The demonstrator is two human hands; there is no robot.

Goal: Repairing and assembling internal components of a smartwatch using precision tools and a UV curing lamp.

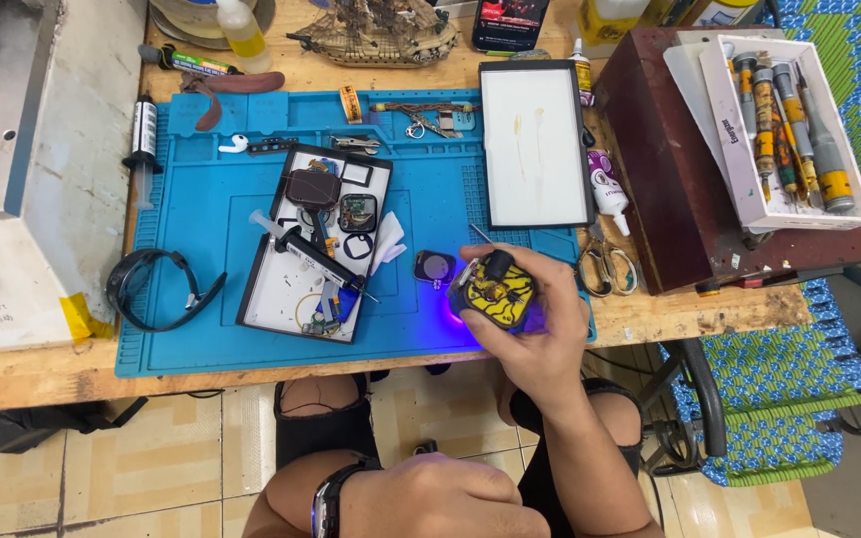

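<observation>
1. Right hand (540, 329): fingers closed around a yellow-and-black lamp (495, 291) glowing violet, above the blue mat's (201, 229) front right corner.
2. Small square part (434, 266): lay on the mat just beside the lamp.
3. Left hand (440, 498): off the worktop, on the lap, loosely curled, holding nothing.

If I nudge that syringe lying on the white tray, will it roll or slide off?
The syringe would likely roll a little: its barrel looks round. Its flange and the small parts crowding the tray would probably stop it. It looks light, thin plastic, so a nudge should move it easily.
</observation>
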